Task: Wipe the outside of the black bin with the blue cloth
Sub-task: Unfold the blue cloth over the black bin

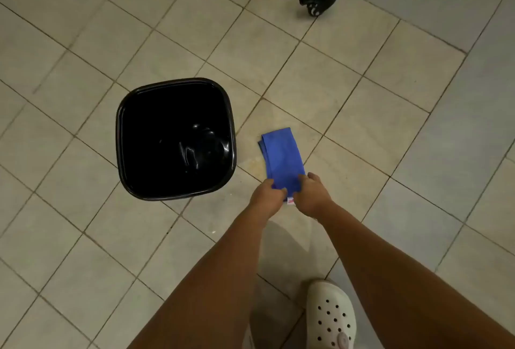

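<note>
Just right of the bin point(176, 139), the cloth point(281, 157) is being gripped at its near end by the left hand point(267, 195) and right hand point(312, 195).

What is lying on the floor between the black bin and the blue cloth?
Nothing lies there. In the head view, only bare tiled floor with a faint yellowish stain separates the black bin from the blue cloth, which both hands grip at its near end.

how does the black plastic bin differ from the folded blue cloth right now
The black plastic bin is glossy, rigid and stands upright and open; the folded blue cloth is matte, soft and flat. The bin is clearly the larger. Nobody touches the bin, while the left hand and right hand both grip the cloth's near end. Both are over the same tiled floor, side by side and apart.
</note>
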Available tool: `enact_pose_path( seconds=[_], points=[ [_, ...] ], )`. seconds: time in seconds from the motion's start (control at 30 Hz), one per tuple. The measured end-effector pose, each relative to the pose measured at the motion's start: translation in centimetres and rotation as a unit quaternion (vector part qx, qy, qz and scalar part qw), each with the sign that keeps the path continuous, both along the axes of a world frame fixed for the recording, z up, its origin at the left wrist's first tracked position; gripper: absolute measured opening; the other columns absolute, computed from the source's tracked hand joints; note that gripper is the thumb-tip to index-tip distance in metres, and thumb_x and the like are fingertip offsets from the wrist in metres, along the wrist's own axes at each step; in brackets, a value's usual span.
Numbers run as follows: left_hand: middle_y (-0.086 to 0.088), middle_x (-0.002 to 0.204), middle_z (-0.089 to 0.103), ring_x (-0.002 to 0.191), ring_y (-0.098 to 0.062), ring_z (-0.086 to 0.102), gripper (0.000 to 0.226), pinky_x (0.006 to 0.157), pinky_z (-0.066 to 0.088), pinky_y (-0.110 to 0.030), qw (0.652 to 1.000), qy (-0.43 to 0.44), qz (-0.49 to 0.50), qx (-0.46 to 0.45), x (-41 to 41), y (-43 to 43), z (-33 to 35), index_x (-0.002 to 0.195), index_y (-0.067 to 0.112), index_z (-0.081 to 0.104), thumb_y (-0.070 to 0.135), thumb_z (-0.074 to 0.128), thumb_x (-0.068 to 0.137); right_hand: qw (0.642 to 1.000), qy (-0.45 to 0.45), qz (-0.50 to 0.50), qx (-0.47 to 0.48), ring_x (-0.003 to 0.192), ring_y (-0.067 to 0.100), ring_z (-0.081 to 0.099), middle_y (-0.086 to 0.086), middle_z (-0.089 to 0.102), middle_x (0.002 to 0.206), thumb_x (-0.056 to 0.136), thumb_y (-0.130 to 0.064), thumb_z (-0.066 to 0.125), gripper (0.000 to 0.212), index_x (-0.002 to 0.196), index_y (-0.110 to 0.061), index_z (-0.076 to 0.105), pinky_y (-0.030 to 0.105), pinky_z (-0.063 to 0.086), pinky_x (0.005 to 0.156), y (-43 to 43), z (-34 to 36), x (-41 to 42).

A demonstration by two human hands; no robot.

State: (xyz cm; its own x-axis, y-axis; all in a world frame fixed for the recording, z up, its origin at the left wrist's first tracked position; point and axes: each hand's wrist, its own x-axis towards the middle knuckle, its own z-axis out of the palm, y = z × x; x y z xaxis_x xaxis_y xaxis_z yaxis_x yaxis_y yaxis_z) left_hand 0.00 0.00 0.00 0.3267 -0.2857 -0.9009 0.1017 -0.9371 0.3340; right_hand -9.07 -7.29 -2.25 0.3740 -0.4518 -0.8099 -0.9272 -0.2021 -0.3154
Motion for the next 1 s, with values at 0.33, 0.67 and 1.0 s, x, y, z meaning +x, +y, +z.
enact_pose_path(
  seconds=[0.33,0.67,1.0],
  points=[
    [-0.003,0.096,0.059,0.087,-0.019,0.058,0.011,0.068,0.044,-0.026,0.977,0.089,0.194,-0.022,-0.5,-0.2,-3.7,0.109,0.015,0.054,0.02,0.054,0.099,0.984,-0.026,-0.168,0.046,0.121,0.03,0.046,0.015,0.035,0.141,0.083,-0.014,0.057,0.05,0.131,-0.006,0.047,0.036,0.045,0.098,0.7,-3.0,0.2],
    [-0.008,0.132,0.057,0.112,-0.024,0.054,0.038,0.083,0.047,-0.035,0.968,0.096,0.231,-0.009,0.5,-0.8,-3.9,0.134,0.012,0.052,0.033,0.045,0.103,0.873,-0.167,-0.456,0.033,0.084,0.024,0.066,0.01,0.068,0.086,0.076,-0.004,0.07,0.009,0.084,-0.008,0.067,0.034,0.056,0.077,-0.2,-1.0,1.6],
    [-0.012,0.118,0.069,0.094,-0.024,0.066,0.036,0.076,0.053,-0.036,0.907,0.161,0.378,-0.096,2.5,-2.2,1.6,0.123,0.011,0.062,0.035,0.051,0.098,0.741,-0.221,-0.569,0.28,0.087,0.036,0.06,0.022,0.06,0.096,0.044,-0.003,0.05,0.065,0.108,0.012,0.055,0.039,0.049,0.073,-1.6,5.6,4.4]
  ],
)
